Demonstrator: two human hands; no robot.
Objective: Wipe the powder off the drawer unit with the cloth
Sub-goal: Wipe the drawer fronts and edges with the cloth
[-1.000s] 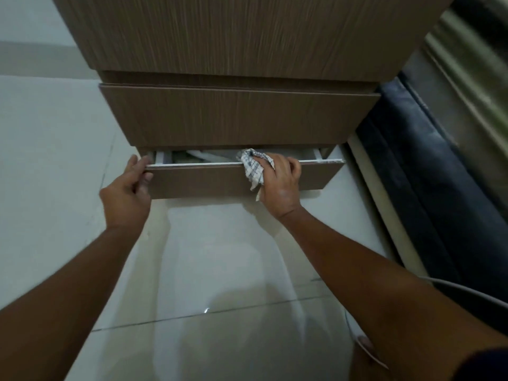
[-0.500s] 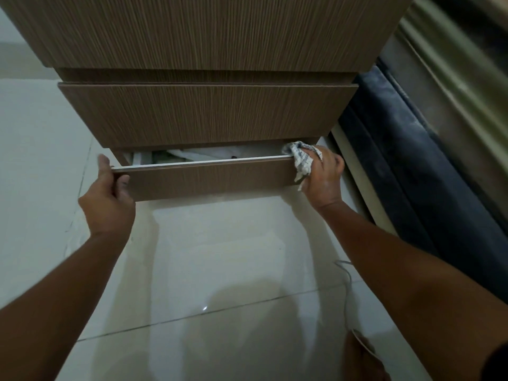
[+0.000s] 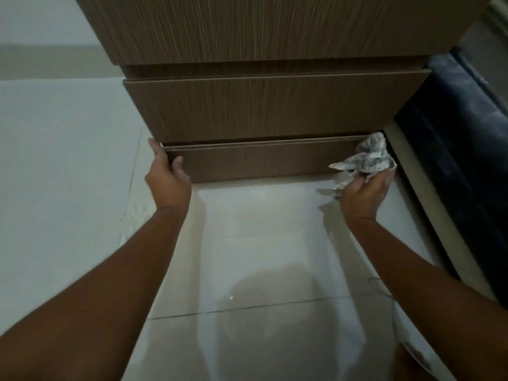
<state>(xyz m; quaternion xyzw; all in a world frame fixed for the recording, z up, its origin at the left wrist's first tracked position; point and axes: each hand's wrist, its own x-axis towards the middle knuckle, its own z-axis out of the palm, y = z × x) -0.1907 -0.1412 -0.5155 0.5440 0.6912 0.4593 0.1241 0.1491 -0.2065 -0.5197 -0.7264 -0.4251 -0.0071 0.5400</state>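
At the foot of the brown wood-grain drawer unit (image 3: 275,31), the bottom drawer (image 3: 261,160) stands almost flush under the middle drawer (image 3: 264,108), with only a thin pale line showing along its top edge. Both drawer fronts carry the same fine vertical grain, and no powder can be made out on them in this dim light.

On the left, the left hand (image 3: 167,177) wraps the left end of the bottom drawer front: the fingers run up along the outer side of the panel and the thumb lies on its face, so this grip is closed on the drawer's corner. The forearm reaches in from the lower left.

On the right, the right hand (image 3: 365,193) is held just off the right end of the same drawer front, palm turned partly upward. Its grip is bunched around a crumpled checked cloth (image 3: 368,158), white with grey-blue lines. The cloth's upper fold reaches the drawer's top right corner, and a loose tail hangs below the fingers; whether the cloth presses against the wood I cannot tell.

Below both hands lies a glossy pale tiled floor (image 3: 261,243) with a dark grout line across it. Beside the unit on the right runs a dark blue upholstered edge (image 3: 450,160), and a thin cable (image 3: 384,290) trails over the tiles near the right forearm
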